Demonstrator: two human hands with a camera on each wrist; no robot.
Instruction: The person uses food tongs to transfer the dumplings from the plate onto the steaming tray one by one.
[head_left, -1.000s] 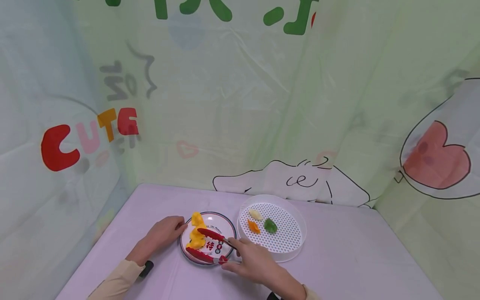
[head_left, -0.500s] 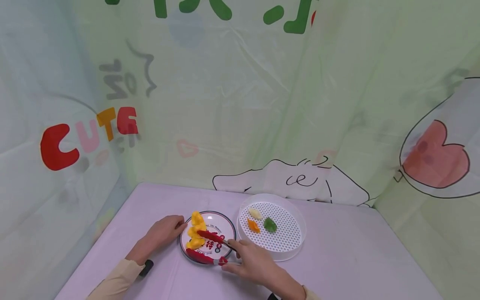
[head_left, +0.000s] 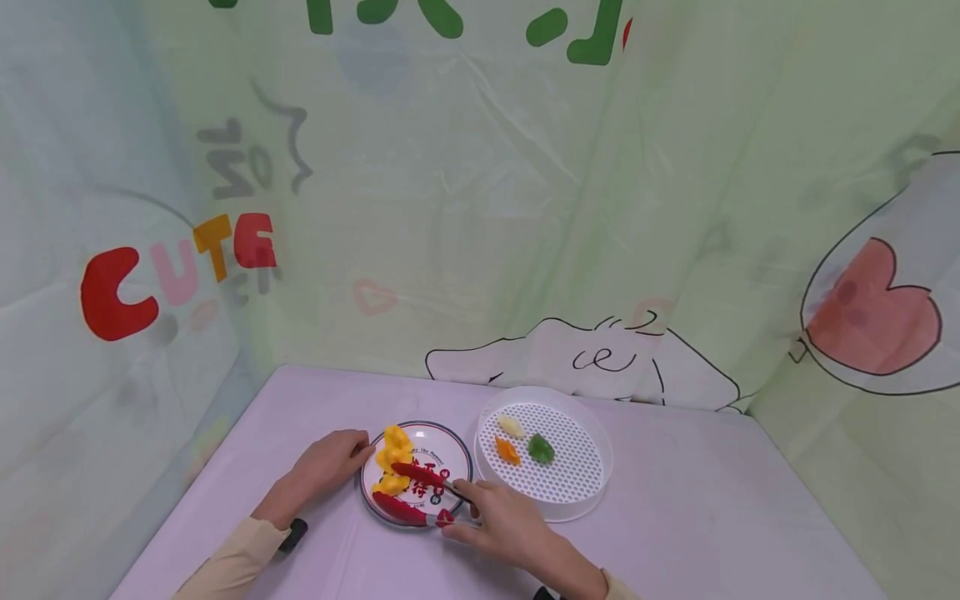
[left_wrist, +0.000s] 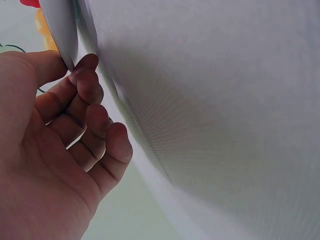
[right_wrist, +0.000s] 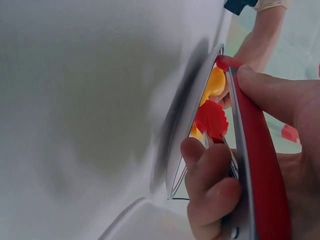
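Note:
My left hand (head_left: 336, 460) pinches the left rim of a white plate (head_left: 444, 442) between thumb and fingertips, as the left wrist view (left_wrist: 65, 120) also has it. Ruffled yellow pieces (head_left: 396, 460) lie in a row on the plate's left side. In my right hand (head_left: 506, 521) is a pair of red-tipped tongs (head_left: 423, 475), gripped by the arms, thumb on the red handle in the right wrist view (right_wrist: 257, 165). The tongs' arms are spread; one tip overlaps the yellow pieces, the other sits low over the plate's near rim.
Right of the plate stands a round white tray (head_left: 577, 492) with a perforated base. It holds a green piece (head_left: 541, 448), an orange piece (head_left: 507, 451) and a cream piece (head_left: 512, 426). Printed curtains (head_left: 480, 208) enclose the pale purple table (head_left: 675, 508).
The upper tong tip has shifted slightly left and nearer to me, against the yellow pieces, which have shifted a little. My left hand stays at the rim.

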